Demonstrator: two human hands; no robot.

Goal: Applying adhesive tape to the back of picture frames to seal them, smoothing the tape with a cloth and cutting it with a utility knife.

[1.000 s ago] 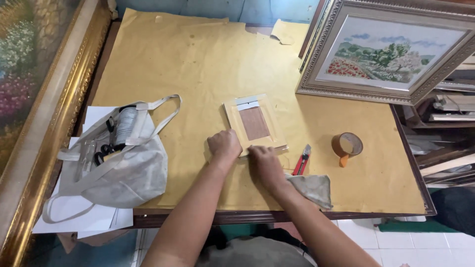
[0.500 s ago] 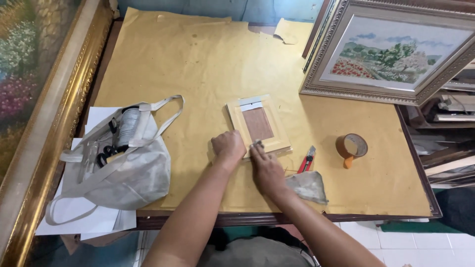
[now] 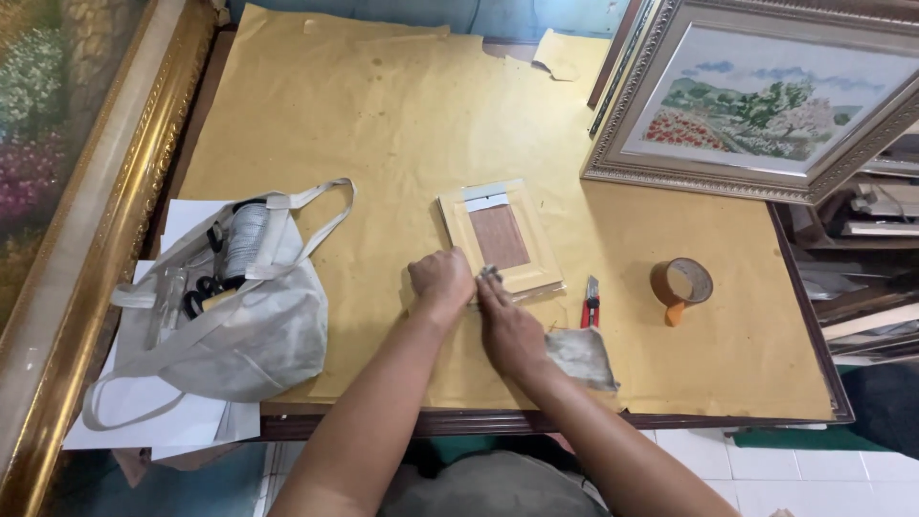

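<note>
Head view looks down on a small pale wooden frame (image 3: 500,239) lying back-up on the desk (image 3: 402,124), near the front edge and about mid-width. Its back shows a brown board panel in the middle and a strip of pale tape across the far end. It appears light, flat and stiff, with narrow mouldings; I judge it easy to slide on the paper and best held by the two long outer edges, not by the thin backing panel, which may flex or dent.

Left hand (image 3: 440,280) rests as a loose fist on the near left corner of the frame, pinning it; fingers curled closed, and nothing can be seen held inside them. Right hand (image 3: 510,330) lies just beside it, fingers (image 3: 490,283) extended narrow and together, their tips touching the frame's near edge. Whether something small sits under those tips cannot be told.

Desk surface is covered with yellow-brown kraft paper, matt, creased, torn at the far edge. A grey cloth (image 3: 580,356) lies crumpled by the right wrist. A red-handled utility knife (image 3: 591,301) lies just right of the frame, and a roll of brown tape (image 3: 681,284) further right. A white fabric bag (image 3: 235,325), soft and slumped, sits well to the left with scissors and a spool showing. A silver-framed landscape picture (image 3: 766,101) stands at the far right; a large gilt frame (image 3: 105,220) runs along the left.
</note>
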